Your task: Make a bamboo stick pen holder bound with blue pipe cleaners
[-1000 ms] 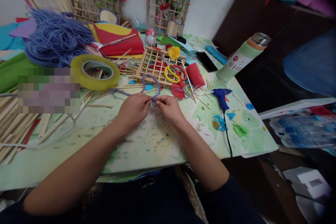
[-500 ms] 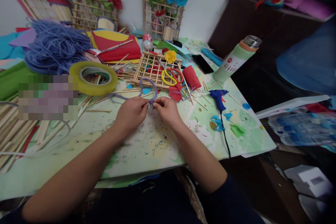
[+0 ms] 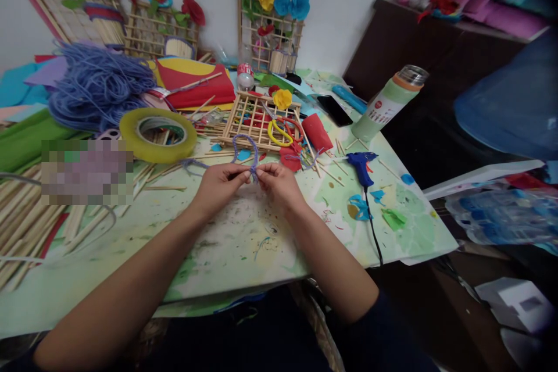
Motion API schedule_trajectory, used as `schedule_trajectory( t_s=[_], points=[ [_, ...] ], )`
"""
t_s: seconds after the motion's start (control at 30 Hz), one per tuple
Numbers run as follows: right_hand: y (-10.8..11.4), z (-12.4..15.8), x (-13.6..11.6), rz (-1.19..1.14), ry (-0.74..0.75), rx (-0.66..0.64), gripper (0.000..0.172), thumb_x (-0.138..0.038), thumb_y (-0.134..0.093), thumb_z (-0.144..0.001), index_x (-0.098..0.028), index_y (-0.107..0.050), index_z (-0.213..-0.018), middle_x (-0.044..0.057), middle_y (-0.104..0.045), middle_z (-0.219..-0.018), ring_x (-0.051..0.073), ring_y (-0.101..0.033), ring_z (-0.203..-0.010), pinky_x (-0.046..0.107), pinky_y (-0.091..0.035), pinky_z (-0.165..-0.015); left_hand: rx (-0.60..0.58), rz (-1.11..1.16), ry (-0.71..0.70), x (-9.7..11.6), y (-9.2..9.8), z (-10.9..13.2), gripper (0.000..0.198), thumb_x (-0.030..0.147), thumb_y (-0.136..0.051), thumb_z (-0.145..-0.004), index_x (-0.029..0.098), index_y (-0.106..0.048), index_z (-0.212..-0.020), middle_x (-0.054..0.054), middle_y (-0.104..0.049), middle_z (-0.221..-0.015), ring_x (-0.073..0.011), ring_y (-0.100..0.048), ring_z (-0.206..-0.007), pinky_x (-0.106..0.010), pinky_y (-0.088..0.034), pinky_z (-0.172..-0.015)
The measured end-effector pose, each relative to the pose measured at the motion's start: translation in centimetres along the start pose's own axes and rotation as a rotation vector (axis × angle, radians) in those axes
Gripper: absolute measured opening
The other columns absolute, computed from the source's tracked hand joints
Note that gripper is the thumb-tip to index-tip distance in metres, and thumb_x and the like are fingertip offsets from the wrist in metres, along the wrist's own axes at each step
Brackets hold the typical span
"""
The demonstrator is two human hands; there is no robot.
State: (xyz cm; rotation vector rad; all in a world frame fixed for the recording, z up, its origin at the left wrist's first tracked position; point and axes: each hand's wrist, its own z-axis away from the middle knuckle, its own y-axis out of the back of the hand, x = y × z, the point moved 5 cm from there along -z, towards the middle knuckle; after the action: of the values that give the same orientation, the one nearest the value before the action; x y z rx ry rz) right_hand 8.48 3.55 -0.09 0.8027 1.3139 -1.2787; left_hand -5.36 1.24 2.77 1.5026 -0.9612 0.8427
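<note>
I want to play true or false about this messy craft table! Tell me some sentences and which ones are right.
1. The left hand and the right hand both pinch a purple cord. True.
2. The glue gun is red. False: it is blue.
3. The yellow tape roll lies on the left hand's side of the table. True.
4. The right hand holds the scissors. False: they lie on the wooden grid beyond the hands, untouched.
</note>
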Motion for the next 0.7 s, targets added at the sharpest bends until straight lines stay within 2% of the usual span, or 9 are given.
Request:
schedule_trajectory(
  t_s=[0.33,0.53,0.7],
  points=[
    [-0.76,0.23,0.55,-0.127,-0.059,-0.027,0.007,-0.020,-0.061,-0.069,-0.017,-0.054,-0.068,-0.004,-0.054,-0.057,0.006,-0.039,-0.048,0.022,-0.030,-0.050,0.031,0.055,-0.023,0.04,-0.43,0.04,0.024,0.034,-0.066,-0.072,0.019,-0.077,-0.087,-0.004,-0.074,-0.074,-0.0193,-0.065,-0.072,-0.032,-0.049,-0.074],
    [-0.80,0.67,0.37,-0.113,-0.104,-0.050,0.014,-0.025,-0.066,-0.067,-0.017,-0.055,-0.067,-0.004,-0.054,-0.059,0.006,-0.039,-0.049,0.022,-0.030,-0.050,0.012,0.127,0.030,0.02,-0.56,0.11,0.031,0.035,-0.069,-0.070,0.018,-0.075,-0.096,-0.006,-0.075,-0.085,-0.0209,-0.066,-0.080,-0.034,-0.049,-0.080],
    [-0.88,0.86,0.30,-0.118,-0.090,-0.057,0.019,-0.028,-0.069,-0.064,-0.017,-0.054,-0.066,-0.003,-0.055,-0.061,0.006,-0.040,-0.050,0.022,-0.030,-0.051,0.001,0.193,0.092,-0.24,-0.63,0.10,0.031,0.037,-0.070,-0.068,0.017,-0.076,-0.092,-0.005,-0.074,-0.079,-0.0203,-0.065,-0.077,-0.032,-0.050,-0.075]
  ],
)
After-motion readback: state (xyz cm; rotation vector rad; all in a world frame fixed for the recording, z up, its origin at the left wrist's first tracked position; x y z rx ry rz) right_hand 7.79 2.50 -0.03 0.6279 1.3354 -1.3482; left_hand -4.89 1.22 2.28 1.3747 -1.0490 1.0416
